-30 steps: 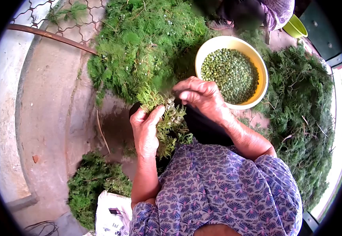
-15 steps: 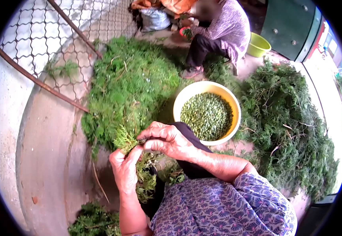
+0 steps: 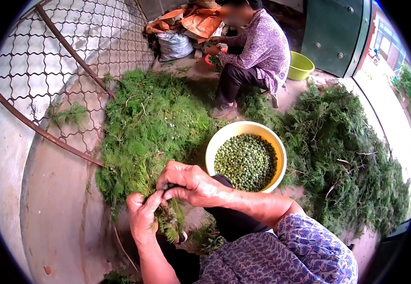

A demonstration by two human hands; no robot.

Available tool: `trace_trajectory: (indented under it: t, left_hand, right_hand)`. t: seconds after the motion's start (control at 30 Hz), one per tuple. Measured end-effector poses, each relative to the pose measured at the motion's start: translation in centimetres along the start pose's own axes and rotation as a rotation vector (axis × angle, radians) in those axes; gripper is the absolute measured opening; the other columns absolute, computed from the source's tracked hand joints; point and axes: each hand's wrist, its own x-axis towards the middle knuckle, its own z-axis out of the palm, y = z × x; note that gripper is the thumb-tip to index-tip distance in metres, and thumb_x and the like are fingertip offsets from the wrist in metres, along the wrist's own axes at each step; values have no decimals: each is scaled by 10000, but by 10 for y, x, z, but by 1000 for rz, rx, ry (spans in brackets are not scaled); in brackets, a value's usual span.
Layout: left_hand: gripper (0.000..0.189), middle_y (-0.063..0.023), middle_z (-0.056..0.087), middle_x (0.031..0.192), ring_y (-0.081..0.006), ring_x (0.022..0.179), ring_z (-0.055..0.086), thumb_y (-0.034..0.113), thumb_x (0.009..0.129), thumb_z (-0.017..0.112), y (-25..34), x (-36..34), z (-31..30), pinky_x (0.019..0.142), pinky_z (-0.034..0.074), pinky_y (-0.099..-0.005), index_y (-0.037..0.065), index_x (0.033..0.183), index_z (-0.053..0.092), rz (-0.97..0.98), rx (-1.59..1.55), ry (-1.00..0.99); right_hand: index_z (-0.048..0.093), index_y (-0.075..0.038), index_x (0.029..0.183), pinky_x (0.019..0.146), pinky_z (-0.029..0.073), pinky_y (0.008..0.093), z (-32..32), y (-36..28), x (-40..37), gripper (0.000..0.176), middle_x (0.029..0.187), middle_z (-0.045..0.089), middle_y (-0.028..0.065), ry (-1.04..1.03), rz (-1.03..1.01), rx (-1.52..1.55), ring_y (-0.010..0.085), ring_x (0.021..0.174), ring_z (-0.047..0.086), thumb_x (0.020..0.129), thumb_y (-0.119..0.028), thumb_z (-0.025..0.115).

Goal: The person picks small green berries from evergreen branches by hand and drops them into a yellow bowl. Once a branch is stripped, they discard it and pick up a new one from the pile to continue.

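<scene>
My left hand (image 3: pixel 142 218) pinches a leafy evergreen sprig (image 3: pixel 170 217), whose fronds hang below and beside the fingers. Thumb and fingertips of my right hand (image 3: pixel 192 184) close on small dark round cones (image 3: pixel 168 187) right at the left fingertips. Part of the sprig is hidden behind both hands. Beyond my right hand stands a yellow tub (image 3: pixel 282 163), well filled with small round green cones (image 3: pixel 245 161). A heap of cut evergreen branches (image 3: pixel 160 113) spreads over the ground in front of my hands.
Another heap of branches (image 3: pixel 345 165) lies to the right of the tub. Across from me sits a person in a patterned top (image 3: pixel 264 47), near a small red bowl (image 3: pixel 213 60). A lime-green basin (image 3: pixel 301 66), a white sack (image 3: pixel 174 46) and a wire-mesh panel (image 3: pixel 73 52) stand around.
The view has tilted up, so the tub and heaps appear lower. My right hand has turned over slightly and stays close against the left. The sprig's tips sit lower behind the hands.
</scene>
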Motion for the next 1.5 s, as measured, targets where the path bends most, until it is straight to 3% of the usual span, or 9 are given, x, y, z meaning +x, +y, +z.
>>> trace_trajectory:
  t: [0.37, 0.5, 0.57, 0.63, 0.83, 0.97, 1.1, 1.3, 1.5]
  left_hand:
    - [84, 15, 454, 543, -67, 430, 396, 39, 762, 602, -46, 75, -59, 408, 288, -203, 52, 700, 546, -88, -293, 203]
    - [158, 53, 381, 533, -47, 405, 327, 52, 724, 644, -56, 103, -78, 381, 238, -213, 73, 650, 507, -146, -286, 264]
    - [136, 28, 472, 555, -66, 434, 422, 61, 703, 678, -64, 113, -83, 397, 293, -227, 53, 667, 547, -159, -372, 318]
    - [92, -13, 527, 603, -89, 447, 456, 27, 761, 643, -82, 121, -95, 412, 344, -234, 19, 726, 558, -145, -546, 241]
    - [62, -68, 602, 738, -145, 595, 557, 59, 835, 588, -100, 132, -109, 516, 459, -264, -3, 834, 586, -99, -656, 317]
    - [77, -74, 627, 700, -143, 559, 577, 83, 807, 634, -114, 135, -121, 457, 448, -250, 11, 828, 620, -101, -602, 311]
    - [67, -71, 634, 797, -145, 667, 592, 51, 805, 624, -120, 130, -121, 579, 477, -246, 5, 853, 615, -42, -604, 251]
    - [54, -40, 629, 728, -97, 599, 567, 53, 764, 683, -119, 130, -109, 533, 442, -217, 24, 766, 638, 23, -372, 476]
    - [56, -14, 577, 658, -99, 563, 497, 80, 784, 666, -116, 132, -118, 508, 394, -217, 31, 788, 639, -79, -549, 334]
  right_hand:
    - [600, 9, 835, 664, 452, 341, 39, 83, 69, 148, 761, 572, 115, -9, 186, 62, 249, 754, 574, 707, -16, 670]
    - [637, -17, 889, 612, 448, 261, 51, 133, 83, 128, 750, 608, 33, 34, 272, 301, 93, 693, 536, 764, -42, 648]
    - [641, -52, 917, 488, 391, 195, 56, 129, 93, 125, 689, 591, 5, 106, 762, 516, 54, 568, 493, 793, -69, 635]
    - [602, -45, 931, 428, 317, 197, 62, 160, 93, 120, 664, 539, -5, 198, 760, 969, 71, 526, 460, 814, -66, 612]
    - [574, -55, 924, 504, 415, 190, 74, 192, 94, 104, 779, 579, 0, 243, 765, 1146, 81, 633, 538, 856, -132, 587]
    - [578, -47, 960, 497, 400, 182, 83, 190, 88, 180, 756, 575, -14, 217, 788, 1004, 72, 629, 544, 816, -132, 645]
    - [575, -40, 941, 591, 443, 202, 93, 187, 85, 288, 800, 587, -7, 128, 662, 674, 63, 709, 529, 703, -49, 737]
    - [549, 6, 941, 639, 465, 212, 93, 192, 85, 174, 804, 586, 8, 51, 499, 400, 76, 749, 537, 791, -9, 636]
    - [562, -41, 951, 424, 299, 163, 90, 186, 90, 112, 755, 601, 64, 105, 852, 1046, 46, 523, 423, 849, -87, 574]
